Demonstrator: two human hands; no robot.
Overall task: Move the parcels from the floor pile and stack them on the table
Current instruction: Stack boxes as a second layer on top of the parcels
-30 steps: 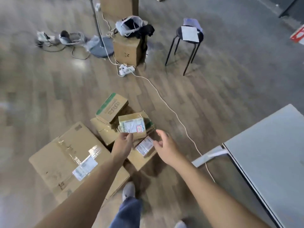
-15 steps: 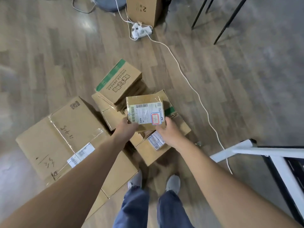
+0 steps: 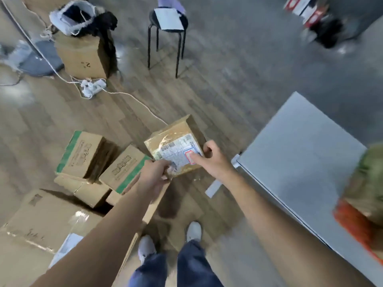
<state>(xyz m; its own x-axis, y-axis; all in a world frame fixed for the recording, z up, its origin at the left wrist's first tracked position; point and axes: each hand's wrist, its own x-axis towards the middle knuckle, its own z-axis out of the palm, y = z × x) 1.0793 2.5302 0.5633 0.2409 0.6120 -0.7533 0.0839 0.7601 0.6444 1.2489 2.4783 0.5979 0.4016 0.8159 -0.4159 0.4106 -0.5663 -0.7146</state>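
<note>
cardboard parcel (image 3: 176, 145) | both hands grip it; left (image 3: 154, 175); right (image 3: 211, 159)

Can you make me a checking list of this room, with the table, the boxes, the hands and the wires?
Surface: grey table at right; a blurry orange and green thing at its right edge.
Job's things: labelled parcel held above the floor near the table corner; green-edged boxes and a big taped box lie in the floor pile.
Clutter: upright box with a bag on top.
Grips: left hand grips the parcel's near corner; right hand holds its right edge.
Cables: white cable runs across the floor from a power strip.
Surroundings: wooden floor; black stool with a paper on it.
</note>
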